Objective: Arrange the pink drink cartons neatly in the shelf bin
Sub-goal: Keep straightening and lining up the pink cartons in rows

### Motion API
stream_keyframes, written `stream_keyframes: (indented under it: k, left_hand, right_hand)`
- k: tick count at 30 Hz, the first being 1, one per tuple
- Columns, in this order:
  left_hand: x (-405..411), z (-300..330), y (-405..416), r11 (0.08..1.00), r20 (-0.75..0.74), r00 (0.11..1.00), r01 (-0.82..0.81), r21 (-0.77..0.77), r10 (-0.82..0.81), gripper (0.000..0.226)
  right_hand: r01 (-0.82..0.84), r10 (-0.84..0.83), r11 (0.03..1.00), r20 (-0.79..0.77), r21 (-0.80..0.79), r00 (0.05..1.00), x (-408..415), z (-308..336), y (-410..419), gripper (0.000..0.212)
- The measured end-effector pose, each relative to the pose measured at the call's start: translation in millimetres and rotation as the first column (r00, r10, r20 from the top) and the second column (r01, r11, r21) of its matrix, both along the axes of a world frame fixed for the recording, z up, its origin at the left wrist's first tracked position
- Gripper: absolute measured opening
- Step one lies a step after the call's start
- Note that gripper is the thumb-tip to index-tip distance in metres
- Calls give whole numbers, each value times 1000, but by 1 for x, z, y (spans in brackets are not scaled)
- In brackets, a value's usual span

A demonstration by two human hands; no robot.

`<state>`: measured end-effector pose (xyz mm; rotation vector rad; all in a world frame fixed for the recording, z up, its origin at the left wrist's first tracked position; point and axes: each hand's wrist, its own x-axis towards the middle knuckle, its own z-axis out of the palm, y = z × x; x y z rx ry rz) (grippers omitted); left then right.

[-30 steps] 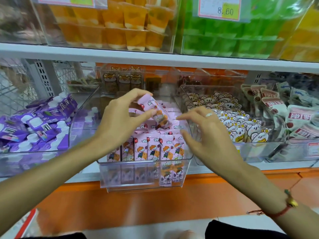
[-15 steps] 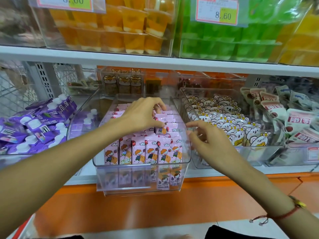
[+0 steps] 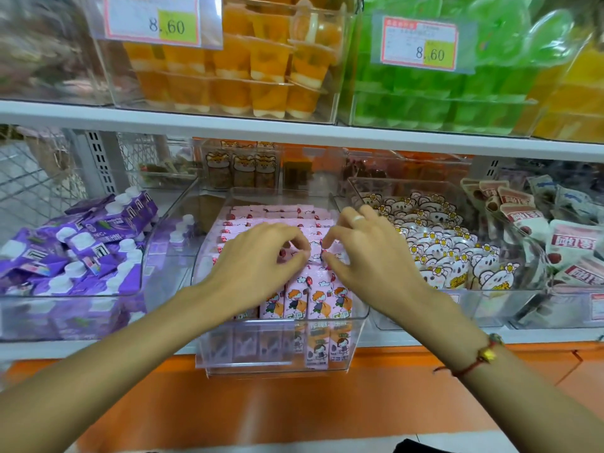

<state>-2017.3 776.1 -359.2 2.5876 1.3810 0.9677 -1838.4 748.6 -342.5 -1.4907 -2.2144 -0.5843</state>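
Observation:
Pink drink cartons [image 3: 295, 300] with a cartoon child stand upright in rows inside a clear shelf bin [image 3: 358, 325] on the middle shelf. More pink carton tops [image 3: 277, 214] fill the back of the bin. My left hand [image 3: 258, 259] hovers over the front rows, its curled thumb and fingers pinching a carton top. My right hand [image 3: 369, 253], with a ring and a red wrist cord, faces it. Its curled fingertips pinch a neighbouring carton top. The two hands' fingertips almost meet at the bin's middle.
A clear bin of purple capped cartons [image 3: 75, 253] sits to the left. To the right is a bin of white bear-shaped pouches [image 3: 438, 243], then red-and-white pouches [image 3: 568, 246]. Orange jelly cups [image 3: 248, 63] and green jelly cups [image 3: 425, 99] fill the shelf above. An orange ledge [image 3: 294, 397] runs below.
My left hand brought a raised pink carton down into the rows. My right hand moved left from the bin's right edge onto the carton tops beside the left hand.

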Motion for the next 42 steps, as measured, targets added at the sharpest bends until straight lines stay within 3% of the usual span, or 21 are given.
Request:
stream_keyframes:
  k: [4, 10, 12, 15, 18, 23, 25, 28, 31, 37, 42]
  left_hand:
    - [-8, -13, -14, 995, -127, 988, 87, -41, -91, 23]
    - [-11, -15, -16, 992, -155, 981, 112, -60, -120, 29]
    - [-10, -15, -16, 992, -171, 979, 106, -63, -115, 30]
    - [-10, -15, -16, 991, -154, 981, 107, -76, -117, 27]
    - [-12, -15, -14, 988, -65, 991, 113, -105, -120, 22]
    - [-13, -14, -12, 981, 82, 991, 113, -156, -101, 18]
    - [-12, -10, -14, 989, 285, 958, 80, -122, -42, 17]
    - [-11, 0, -19, 990, 552, 834, 96, -101, -24, 29]
    - [-7, 3, -26, 989, 490, 871, 112, -99, -50, 50]
    - [-5, 0, -28, 997, 434, 899, 76, -35, -53, 33]
    - [-4, -3, -28, 974, 495, 867, 152, -165, -52, 30]
  right_hand:
    - [13, -1, 996, 140, -85, 990, -9, -5, 8, 29]
    - [23, -12, 995, 117, -92, 993, -12, -3, 13, 25]
    - [28, -26, 999, 55, -34, 998, -13, -4, 15, 24]
    - [-11, 27, 997, -215, 78, 976, -11, -1, 12, 18]
    - [-37, 117, 985, -490, 169, 864, -8, 5, 4, 14]
    - [45, 214, 959, -816, 281, 537, -5, 19, -8, 14]
    - [55, 198, 969, -888, 242, 415, -4, 20, -10, 14]
    - [-8, 135, 990, -946, 139, 294, -7, 17, -13, 12]
    - [-78, 72, 995, -977, 57, 201, -13, 15, -14, 16]
    - [-146, -9, 989, -997, -21, 81, -17, 18, -16, 13]
    - [-364, -88, 928, -996, -71, -29, -4, 24, -20, 11]
